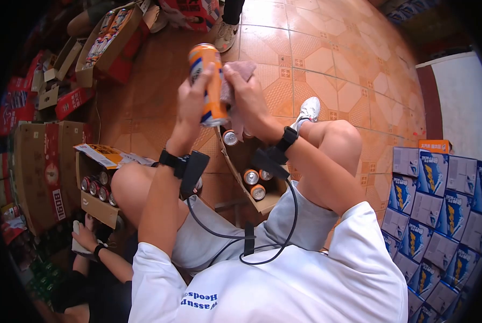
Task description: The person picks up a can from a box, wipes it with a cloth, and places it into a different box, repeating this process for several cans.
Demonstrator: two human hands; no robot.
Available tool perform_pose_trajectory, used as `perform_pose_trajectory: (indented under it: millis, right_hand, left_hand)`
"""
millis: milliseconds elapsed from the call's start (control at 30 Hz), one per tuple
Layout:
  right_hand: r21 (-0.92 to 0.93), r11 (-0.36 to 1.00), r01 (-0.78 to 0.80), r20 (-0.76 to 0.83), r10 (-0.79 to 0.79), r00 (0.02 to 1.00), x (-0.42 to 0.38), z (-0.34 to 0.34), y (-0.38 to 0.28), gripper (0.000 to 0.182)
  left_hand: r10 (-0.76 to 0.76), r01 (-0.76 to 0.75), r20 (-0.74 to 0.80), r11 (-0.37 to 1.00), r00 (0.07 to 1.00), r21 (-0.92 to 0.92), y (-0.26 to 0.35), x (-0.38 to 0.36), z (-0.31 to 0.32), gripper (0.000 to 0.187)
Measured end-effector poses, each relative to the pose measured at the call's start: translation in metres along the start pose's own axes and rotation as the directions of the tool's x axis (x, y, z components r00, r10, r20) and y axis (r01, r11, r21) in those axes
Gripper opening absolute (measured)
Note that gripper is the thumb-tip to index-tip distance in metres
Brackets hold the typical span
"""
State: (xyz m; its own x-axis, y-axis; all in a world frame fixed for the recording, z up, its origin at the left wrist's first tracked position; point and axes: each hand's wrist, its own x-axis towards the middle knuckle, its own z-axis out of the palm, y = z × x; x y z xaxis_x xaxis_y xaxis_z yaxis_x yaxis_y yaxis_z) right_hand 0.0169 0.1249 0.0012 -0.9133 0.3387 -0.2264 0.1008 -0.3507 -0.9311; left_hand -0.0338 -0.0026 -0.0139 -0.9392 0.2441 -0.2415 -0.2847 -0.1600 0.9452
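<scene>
An orange can point(213, 89) with a blue band is held up, slightly tilted, above the tiled floor. My left hand point(191, 102) is wrapped round its left side, thumb across the front. In my right hand point(247, 97) is a pinkish cloth point(240, 72), pressed against the can's right side, with one end hanging down. Below my hands, between my legs, stands an open cardboard box point(268, 202). Several cans stand in it, among them an orange one point(257, 191) near its lower end; my right forearm hides part of the box.
At the left, an open box point(98, 214) holds several cans, near a co-worker's hands point(85, 237) holding a pale cloth. Large cartons point(33, 172) stand behind. Blue and white boxes point(434, 172) are stacked at right. Another person's shoe point(226, 36) is at the top.
</scene>
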Motion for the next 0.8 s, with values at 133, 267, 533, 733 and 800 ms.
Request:
perform_pose_trajectory:
  millis: [133, 267, 533, 733, 800]
  right_hand:
    - [-0.050, 0.986, -0.157, 0.157, 0.163, 0.974, -0.018, 0.003, 0.008, 0.042]
    - [-0.072, 0.993, -0.098, 0.194, 0.111, 0.975, -0.024, 0.008, 0.019, 0.046]
    - [-0.278, 0.956, 0.091, 0.251, -0.019, 0.968, -0.035, 0.008, 0.024, 0.047]
    - [-0.389, 0.921, 0.032, 0.307, 0.097, 0.947, -0.036, 0.004, 0.016, 0.044]
    - [-0.397, 0.916, 0.061, 0.328, 0.080, 0.941, -0.037, 0.004, 0.018, 0.044]
  left_hand:
    - [-0.057, 0.046, -0.014, 0.914, 0.998, -0.402, 0.011, 0.007, -0.012, 0.049]
    - [-0.064, 0.018, -0.077, 0.875, 0.995, -0.485, 0.007, 0.016, -0.029, 0.048]
    - [-0.137, 0.054, -0.137, 0.872, 0.981, -0.486, 0.005, 0.017, -0.037, 0.052]
    - [-0.097, -0.010, -0.220, 0.898, 0.971, -0.441, 0.005, 0.015, -0.036, 0.057]
    - [-0.083, -0.031, -0.250, 0.907, 0.965, -0.421, 0.003, 0.017, -0.035, 0.060]
